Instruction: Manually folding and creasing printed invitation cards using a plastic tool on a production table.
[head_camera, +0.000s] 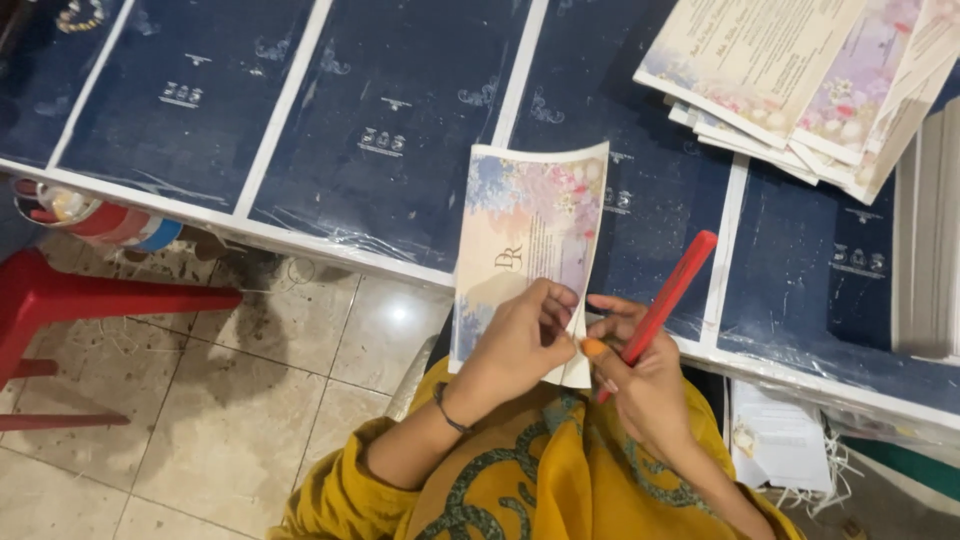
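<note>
My left hand (522, 338) grips the lower part of a floral printed card (528, 230), held upright over the edge of the work surface. A dark bangle circles that wrist. My right hand (640, 372) is closed around a long red tool (668, 292) that slants up to the right, its tip over the dark sheets. Both hands are close together, just in front of my yellow patterned clothing (540, 470). The card's bottom edge is hidden behind my left hand.
Large dark blue printed sheets with white margins (390, 120) cover the surface. A fanned stack of floral cards (800, 80) lies top right, a tall white paper pile (930, 240) at the right edge. A red stool (60, 300) stands on the tiled floor at left.
</note>
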